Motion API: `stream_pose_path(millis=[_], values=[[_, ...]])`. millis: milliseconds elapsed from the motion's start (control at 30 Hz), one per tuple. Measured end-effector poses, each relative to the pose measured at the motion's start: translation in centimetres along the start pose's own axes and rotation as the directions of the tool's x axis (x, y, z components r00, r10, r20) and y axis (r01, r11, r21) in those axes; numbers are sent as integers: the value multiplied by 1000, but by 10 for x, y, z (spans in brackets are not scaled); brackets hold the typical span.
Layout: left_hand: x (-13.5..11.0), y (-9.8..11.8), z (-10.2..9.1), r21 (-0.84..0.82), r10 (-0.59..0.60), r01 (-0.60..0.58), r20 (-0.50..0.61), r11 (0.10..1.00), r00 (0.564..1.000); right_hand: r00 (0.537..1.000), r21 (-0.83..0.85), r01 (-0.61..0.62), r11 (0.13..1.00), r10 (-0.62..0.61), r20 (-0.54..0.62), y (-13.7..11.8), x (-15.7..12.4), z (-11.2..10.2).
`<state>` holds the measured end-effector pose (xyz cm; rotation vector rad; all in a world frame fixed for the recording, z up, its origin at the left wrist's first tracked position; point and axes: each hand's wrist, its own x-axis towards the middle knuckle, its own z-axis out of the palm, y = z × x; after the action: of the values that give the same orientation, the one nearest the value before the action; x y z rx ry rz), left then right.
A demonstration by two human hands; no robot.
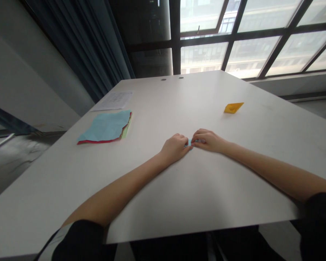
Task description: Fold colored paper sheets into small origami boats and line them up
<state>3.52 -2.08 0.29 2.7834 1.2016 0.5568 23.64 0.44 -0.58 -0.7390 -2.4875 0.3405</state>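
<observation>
Between my two hands, over the middle of the table, is a small piece of light blue paper (190,143), mostly hidden by the fingers. My left hand (176,148) pinches its left side, thumb low and fingers curled. From the right, my right hand (208,140) grips the other side with bent fingers. The fingertips of both hands nearly meet at the paper. How the paper is folded cannot be made out.
A folded yellow paper piece (233,107) lies at the right of the white table (163,203). To the left is a stack of coloured paper sheets (105,126), light blue on top. Behind it lies a printed white sheet (114,100). Windows stand beyond the far edge.
</observation>
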Motion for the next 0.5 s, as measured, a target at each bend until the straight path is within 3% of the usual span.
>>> stream_pose_path(millis=[500], values=[[-10, 20, -9, 337, -195, 180, 12, 924, 981, 997, -103, -71, 992, 71, -2, -1, -1, 2]])
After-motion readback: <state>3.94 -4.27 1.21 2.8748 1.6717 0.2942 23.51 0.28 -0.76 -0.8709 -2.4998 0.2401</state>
